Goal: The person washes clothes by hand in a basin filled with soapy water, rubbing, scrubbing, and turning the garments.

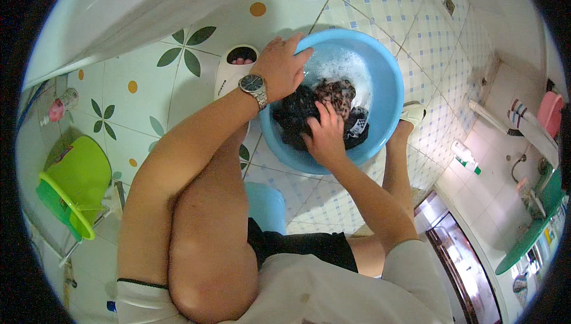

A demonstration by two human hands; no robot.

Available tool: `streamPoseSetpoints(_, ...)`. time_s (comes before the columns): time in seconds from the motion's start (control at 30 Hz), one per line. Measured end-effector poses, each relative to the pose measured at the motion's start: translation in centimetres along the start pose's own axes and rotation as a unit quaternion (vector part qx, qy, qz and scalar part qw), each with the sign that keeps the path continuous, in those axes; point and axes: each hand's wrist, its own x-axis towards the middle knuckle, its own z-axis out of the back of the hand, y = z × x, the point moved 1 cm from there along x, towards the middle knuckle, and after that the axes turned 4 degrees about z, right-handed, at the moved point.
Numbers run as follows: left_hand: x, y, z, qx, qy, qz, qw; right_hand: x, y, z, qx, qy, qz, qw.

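A round light-blue basin [391, 123] stands on the tiled floor between my feet, with foamy water inside. In it lies a wet bundle of black clothes [294, 110], with a brown-and-black patterned piece [336, 94] on top and a small black-and-white patch at the right. My left hand [284, 67], below a metal wristwatch [254, 86], is bent over the basin's left rim and grips it; part of its fingers is hidden. My right hand [327, 135] presses on the dark clothes, fingers apart and pointing down into the bundle.
A light-blue stool [264, 206] shows beneath me. Green plastic basins [83, 172] lean at the left, near a pink-and-clear bottle [61, 107]. At the right are a white bottle with a green cap [465, 156], a pink basin [550, 114] and a floor drain [449, 5].
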Motion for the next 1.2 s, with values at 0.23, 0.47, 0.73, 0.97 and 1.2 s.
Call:
streamPoseSetpoints(0.23, 0.4, -0.3, -0.6, 0.004, 0.024, 0.003, 1.0, 10.8, -3.6, -2.3, -0.079, 0.05, -0.089, 0.992)
streamPoseSetpoints(0.47, 0.8, 0.1, -1.5, -0.016, -0.02, -0.027, 0.999, 10.3, -11.0, 0.2, 0.258, -0.203, -0.344, 0.88)
streamPoseSetpoints(0.73, -0.5, 1.3, -0.5, -0.009, -0.023, -0.023, 0.999, -1.2, -5.9, 6.0, 0.214, -0.036, -0.117, 0.969)
streamPoseSetpoints(0.97, 0.3, 0.3, -0.8, 0.018, -0.01, -0.018, 1.0, 4.4, -3.5, -2.2, -0.033, -0.017, 0.015, 0.999)
streamPoseSetpoints(1.2, 0.5, -0.2, 0.0, 0.013, 0.04, 0.007, 0.999, 10.6, -6.4, -0.4, -0.032, -0.009, 0.014, 0.999)
